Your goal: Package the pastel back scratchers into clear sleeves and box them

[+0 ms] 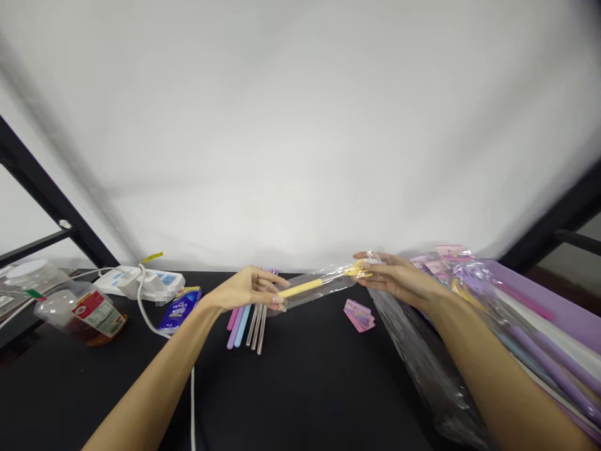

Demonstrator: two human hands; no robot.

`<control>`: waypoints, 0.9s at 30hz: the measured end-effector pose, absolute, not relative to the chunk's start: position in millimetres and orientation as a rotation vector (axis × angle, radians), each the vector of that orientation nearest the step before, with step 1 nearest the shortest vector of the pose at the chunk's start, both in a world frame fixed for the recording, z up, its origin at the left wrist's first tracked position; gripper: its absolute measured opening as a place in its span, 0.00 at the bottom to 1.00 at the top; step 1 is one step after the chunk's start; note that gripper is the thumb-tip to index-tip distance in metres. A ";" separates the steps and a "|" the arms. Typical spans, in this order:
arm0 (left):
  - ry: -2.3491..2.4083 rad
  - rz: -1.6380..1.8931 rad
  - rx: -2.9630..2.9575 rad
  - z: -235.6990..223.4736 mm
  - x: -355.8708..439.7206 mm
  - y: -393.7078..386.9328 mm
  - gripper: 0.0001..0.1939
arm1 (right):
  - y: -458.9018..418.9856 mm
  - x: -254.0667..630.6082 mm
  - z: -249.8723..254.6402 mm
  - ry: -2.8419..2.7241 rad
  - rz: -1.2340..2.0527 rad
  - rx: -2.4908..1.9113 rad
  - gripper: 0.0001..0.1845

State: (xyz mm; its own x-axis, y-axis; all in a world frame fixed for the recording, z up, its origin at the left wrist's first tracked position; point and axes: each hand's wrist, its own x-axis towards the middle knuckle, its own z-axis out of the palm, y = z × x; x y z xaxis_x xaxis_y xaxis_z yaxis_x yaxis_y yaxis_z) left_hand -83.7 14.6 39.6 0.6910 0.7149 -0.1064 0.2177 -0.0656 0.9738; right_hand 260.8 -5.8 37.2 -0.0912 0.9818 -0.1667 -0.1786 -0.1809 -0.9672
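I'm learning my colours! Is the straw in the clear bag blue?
No, the straw in the clear bag is yellow, and the left hand and right hand hold the bag.

Bright even light, faint shadows, warped edges, slight corner blur

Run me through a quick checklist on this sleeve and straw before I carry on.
1. Left hand gripping the clear plastic sleeve: ok.
2. Right hand pinching the sleeve's other end: ok.
3. Yellow straw lying inside the sleeve: ok.
4. Sleeve's ends sealed: cannot tell, both are covered by the hands.
5. Metal straws and pastel straws lying apart from the sleeve: ok.
6. Pink cards on the black table, not touching the sleeve: ok.
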 end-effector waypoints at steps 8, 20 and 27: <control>0.853 0.613 1.617 30.2 -49.8 -0.3 0.21 | 0.9 233.4 24.7 -0.800 1.395 -0.997 0.07; 0.552 0.455 1.828 40.9 -47.7 -11.9 0.45 | 1.1 209.4 25.0 -0.746 1.252 -0.948 0.19; 0.692 0.793 2.076 33.1 -35.6 -12.1 0.14 | -3.0 205.5 28.2 -0.787 1.337 -0.966 0.19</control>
State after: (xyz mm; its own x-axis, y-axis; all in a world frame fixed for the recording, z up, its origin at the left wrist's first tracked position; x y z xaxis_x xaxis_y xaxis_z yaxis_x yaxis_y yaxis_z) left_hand -35.6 -12.1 33.1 0.6554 0.6948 0.2962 0.1994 -0.5375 0.8194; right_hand 205.5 -3.0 28.2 0.0963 0.9930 -0.0679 -0.4221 -0.0210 -0.9063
